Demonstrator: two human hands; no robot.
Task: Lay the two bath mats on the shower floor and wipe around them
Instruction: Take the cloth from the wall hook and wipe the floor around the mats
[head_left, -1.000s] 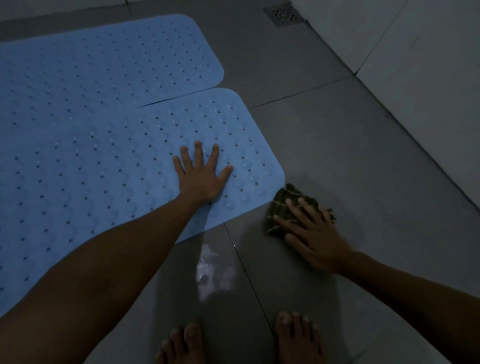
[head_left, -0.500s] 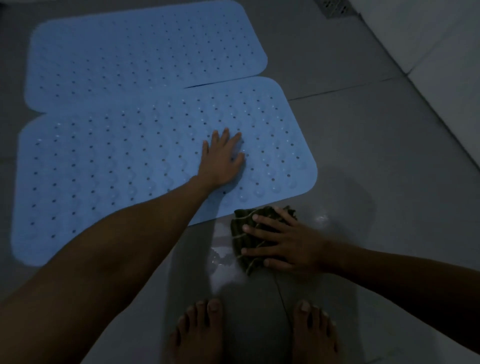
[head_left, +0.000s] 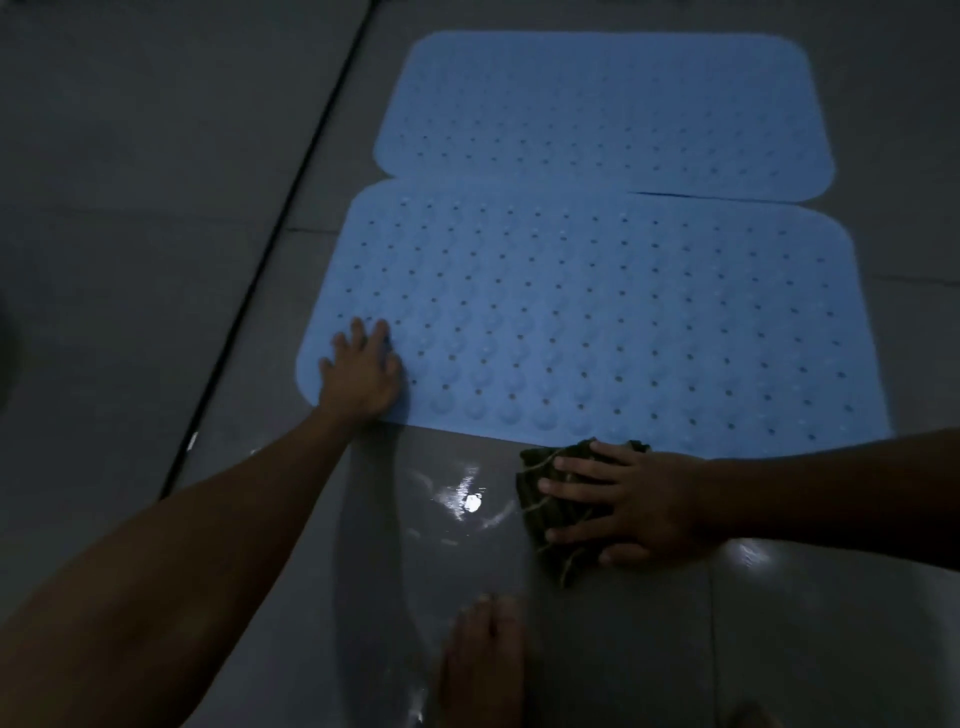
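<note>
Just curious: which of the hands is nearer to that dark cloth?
Right. The right hand presses flat on the cloth; the left hand rests apart on the near mat.

Both forearms (head_left: 223, 545) are showing bare, sleeveless; left hand (head_left: 361, 376), right hand (head_left: 631, 506) ungloved; foot (head_left: 485, 660) unshod.

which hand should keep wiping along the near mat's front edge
Right. The right hand lies flat on the dark cloth on the wet floor beside the near mat; the left hand presses that mat's corner, clothless.
</note>
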